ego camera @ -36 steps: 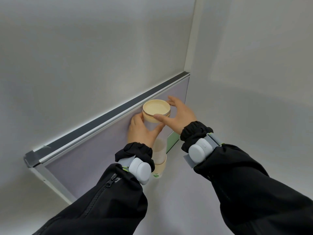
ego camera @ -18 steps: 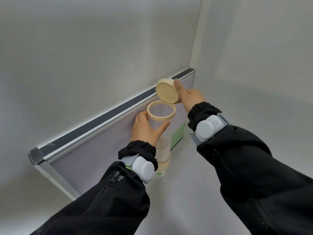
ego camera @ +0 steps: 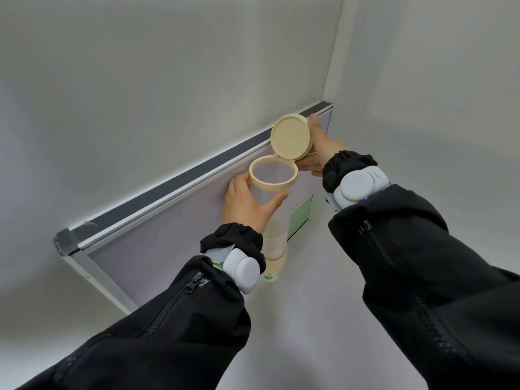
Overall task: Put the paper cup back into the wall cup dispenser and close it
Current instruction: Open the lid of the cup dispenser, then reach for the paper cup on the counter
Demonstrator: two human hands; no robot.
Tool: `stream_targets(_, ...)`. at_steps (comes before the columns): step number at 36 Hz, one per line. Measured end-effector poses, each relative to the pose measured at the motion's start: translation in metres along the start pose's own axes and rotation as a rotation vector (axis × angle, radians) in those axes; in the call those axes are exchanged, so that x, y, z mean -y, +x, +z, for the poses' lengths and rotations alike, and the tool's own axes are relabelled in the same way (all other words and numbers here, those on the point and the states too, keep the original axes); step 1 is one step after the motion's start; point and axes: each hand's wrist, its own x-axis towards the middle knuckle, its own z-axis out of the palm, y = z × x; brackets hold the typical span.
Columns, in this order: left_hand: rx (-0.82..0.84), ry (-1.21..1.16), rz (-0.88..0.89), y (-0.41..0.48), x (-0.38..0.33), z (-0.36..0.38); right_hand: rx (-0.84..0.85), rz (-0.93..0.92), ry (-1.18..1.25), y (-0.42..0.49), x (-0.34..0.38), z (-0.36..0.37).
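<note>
The wall cup dispenser (ego camera: 277,220) is a clear upright tube with a beige top ring (ego camera: 273,175) and a beige bottom collar, fixed to a lilac partition panel. Its round beige hinged lid (ego camera: 291,136) stands swung up and back, so the tube mouth is uncovered. My left hand (ego camera: 247,204) wraps around the tube just under the ring. My right hand (ego camera: 318,149) is behind the lid and holds it up by its rim. Stacked white cups show faintly low in the tube. I see no loose paper cup.
The lilac partition panel (ego camera: 168,232) has a dark top rail (ego camera: 180,175) and an aluminium frame, and meets a white wall at the right corner. A green label (ego camera: 301,215) sits on the panel beside the tube. Both wrists carry grey bands over black sleeves.
The lid was shut a second ago with both hands at the top. My right hand has since swung it up and back on its hinge; my left hand stayed on the tube.
</note>
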Motion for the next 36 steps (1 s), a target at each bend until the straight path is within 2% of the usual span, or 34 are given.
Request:
stream_targets(11, 0.034, -0.025, 0.044, -0.007, 0.002, -0.003, 0.107, -0.043, 0.073, -0.023, -0.047, 0.003)
stream_targets(13, -0.003, 0.027, 0.066, -0.017, 0.003, -0.002, 0.087, -0.055, 0.088, -0.034, -0.063, -0.005)
stream_targets(17, -0.2, 0.02, 0.169, -0.044, 0.001, -0.007, 0.035, -0.164, 0.093, -0.064, -0.097, -0.02)
stream_targets(20, -0.195, -0.098, 0.266, -0.07, -0.003, 0.005, -0.035, -0.235, 0.128, -0.096, -0.128, -0.037)
stream_targets(22, -0.066, -0.157, 0.298, -0.089, -0.004, 0.016, -0.057, -0.247, 0.103, -0.119, -0.149, -0.049)
stream_targets(25, 0.29, -0.187, 0.347, -0.126, -0.004, 0.049, -0.166, -0.186, 0.038, -0.158, -0.19, -0.079)
stream_targets(29, 0.662, -0.154, 0.357, -0.164, 0.002, 0.08, -0.248, -0.091, -0.035, -0.202, -0.229, -0.103)
stream_targets(32, 0.881, -0.138, 0.364, -0.188, 0.004, 0.103, -0.313, -0.015, -0.13, -0.227, -0.261, -0.12)
stream_targets(36, 1.069, -0.075, 0.398, -0.215, 0.008, 0.129, -0.388, 0.114, -0.156, -0.256, -0.297, -0.14)
